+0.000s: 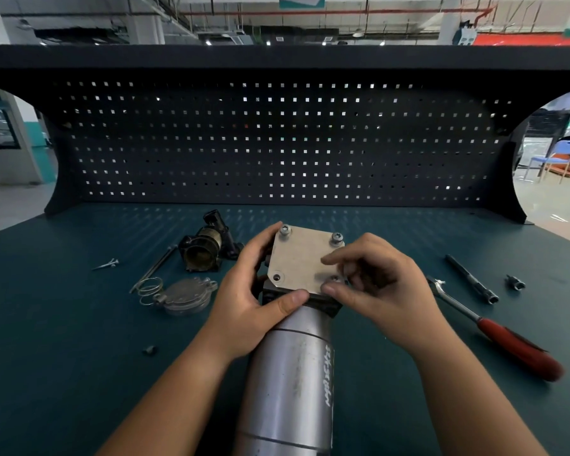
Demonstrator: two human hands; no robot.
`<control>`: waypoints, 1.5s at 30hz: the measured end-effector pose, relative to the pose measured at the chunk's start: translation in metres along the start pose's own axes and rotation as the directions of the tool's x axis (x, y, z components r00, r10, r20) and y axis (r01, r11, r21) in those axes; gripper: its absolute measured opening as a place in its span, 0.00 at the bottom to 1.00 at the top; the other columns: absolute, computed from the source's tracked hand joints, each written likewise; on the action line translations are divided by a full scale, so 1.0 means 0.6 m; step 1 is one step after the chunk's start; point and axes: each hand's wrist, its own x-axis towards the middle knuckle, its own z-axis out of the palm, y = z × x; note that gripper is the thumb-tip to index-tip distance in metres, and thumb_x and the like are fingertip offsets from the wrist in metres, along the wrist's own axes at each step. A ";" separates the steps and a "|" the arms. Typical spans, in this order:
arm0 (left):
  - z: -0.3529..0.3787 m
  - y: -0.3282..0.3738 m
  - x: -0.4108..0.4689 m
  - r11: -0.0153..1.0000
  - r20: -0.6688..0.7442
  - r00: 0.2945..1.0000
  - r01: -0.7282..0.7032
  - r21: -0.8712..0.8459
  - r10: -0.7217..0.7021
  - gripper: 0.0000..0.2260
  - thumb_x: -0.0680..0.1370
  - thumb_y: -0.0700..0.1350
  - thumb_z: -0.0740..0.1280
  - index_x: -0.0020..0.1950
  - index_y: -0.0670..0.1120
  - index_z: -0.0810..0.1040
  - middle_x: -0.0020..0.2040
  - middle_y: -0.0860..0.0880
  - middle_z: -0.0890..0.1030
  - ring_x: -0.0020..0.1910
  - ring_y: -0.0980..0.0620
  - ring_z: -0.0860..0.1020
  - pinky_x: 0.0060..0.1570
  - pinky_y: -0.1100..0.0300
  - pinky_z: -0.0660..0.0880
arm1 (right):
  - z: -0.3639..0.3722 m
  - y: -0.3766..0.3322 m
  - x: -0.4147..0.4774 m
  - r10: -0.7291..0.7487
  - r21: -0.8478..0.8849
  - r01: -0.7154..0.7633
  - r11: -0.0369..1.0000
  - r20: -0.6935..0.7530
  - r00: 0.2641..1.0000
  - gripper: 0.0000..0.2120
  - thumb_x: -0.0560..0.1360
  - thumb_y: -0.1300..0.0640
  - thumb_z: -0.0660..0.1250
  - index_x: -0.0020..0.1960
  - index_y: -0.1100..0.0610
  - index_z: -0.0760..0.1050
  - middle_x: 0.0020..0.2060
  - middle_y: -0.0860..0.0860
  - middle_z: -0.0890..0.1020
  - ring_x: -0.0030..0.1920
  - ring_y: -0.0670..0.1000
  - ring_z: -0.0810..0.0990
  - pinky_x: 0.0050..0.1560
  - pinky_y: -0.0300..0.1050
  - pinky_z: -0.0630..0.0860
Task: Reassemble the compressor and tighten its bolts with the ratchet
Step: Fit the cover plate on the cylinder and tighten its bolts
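The right hand (372, 284) pinches a bolt (334, 278) between thumb and fingertips at the near right corner of a square metal plate (301, 261). The left hand (247, 291) is curled round the plate's left side, its thumb pressed along the near edge. The plate caps the compressor (293, 373), a silver cylinder that runs from the centre of the workbench (63, 324) toward the viewer, with handwriting on its side. Two more bolts (285, 231) stand in the plate's far corners; the hole (277, 277) at the near left corner is open. On the bench to the right lies the red-handled ratchet (494, 327), with an extension bar (471, 278) and a small socket (515, 284) beyond it. To the left lie a dark housing (208, 246), a round cover (186, 295), a wire spring (150, 289), a thin rod (155, 268) and a loose screw (107, 264). A dark pegboard (277, 143) backs the bench.
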 end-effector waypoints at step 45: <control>0.007 -0.006 -0.004 0.999 -0.032 0.999 0.008 -0.036 -0.009 0.33 0.66 0.51 0.72 0.69 0.55 0.65 0.64 0.64 0.74 0.62 0.62 0.74 0.55 0.71 0.71 | -0.017 0.012 -0.004 0.109 0.093 -0.116 0.989 0.076 0.991 0.06 0.63 0.56 0.76 0.36 0.50 0.79 0.33 0.51 0.77 0.31 0.46 0.70 0.34 0.38 0.69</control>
